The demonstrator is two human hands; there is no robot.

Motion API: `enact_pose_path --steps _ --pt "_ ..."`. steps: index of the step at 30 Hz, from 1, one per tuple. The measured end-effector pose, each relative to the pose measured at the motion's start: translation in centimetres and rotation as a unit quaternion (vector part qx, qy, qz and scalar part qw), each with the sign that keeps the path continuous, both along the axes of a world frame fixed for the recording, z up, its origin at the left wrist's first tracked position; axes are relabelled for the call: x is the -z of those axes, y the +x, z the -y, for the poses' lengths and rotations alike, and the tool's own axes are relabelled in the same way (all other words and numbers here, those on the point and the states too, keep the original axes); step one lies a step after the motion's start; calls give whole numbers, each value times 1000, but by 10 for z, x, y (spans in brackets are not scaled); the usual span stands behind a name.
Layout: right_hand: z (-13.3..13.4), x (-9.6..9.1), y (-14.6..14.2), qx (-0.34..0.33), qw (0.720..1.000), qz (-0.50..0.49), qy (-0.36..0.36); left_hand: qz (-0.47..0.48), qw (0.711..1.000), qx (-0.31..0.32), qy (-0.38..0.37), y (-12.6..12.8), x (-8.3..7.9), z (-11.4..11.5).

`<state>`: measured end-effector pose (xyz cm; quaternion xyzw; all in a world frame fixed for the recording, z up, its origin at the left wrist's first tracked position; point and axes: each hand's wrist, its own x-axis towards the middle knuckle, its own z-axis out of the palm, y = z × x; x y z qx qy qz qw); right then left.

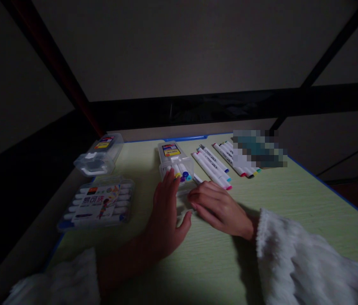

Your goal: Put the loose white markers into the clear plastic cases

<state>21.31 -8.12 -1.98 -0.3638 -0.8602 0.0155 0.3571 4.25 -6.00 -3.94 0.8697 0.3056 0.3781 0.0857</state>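
Note:
A clear plastic marker box lies on its side on the pale green table, its open end facing me with coloured marker caps showing. My left hand rests flat on the table with fingers stretched out, fingertips touching the box's open end. My right hand lies just right of it, fingers curled and pressed together near a white marker beside the box; whether it grips anything is hidden. Both wrists wear fluffy white sleeves.
Several loose white markers with coloured tips lie in rows at the back right, next to a blurred patch. An empty clear box and a flat case of pens sit at the left. A dark metal frame crosses behind.

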Motion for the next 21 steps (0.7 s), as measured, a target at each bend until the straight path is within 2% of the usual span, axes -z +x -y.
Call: enact_pose_path --steps 7,14,18,21 --pt "0 -2 0 -7 1000 6 12 73 997 28 24 -4 -9 2" --pt "1 -2 1 -24 999 4 49 63 991 98 61 -3 -18 5" --pt "2 -3 2 -4 998 10 55 59 990 117 59 -2 -19 5" --pt "2 -4 4 35 997 16 59 57 988 130 64 -1 -18 5"
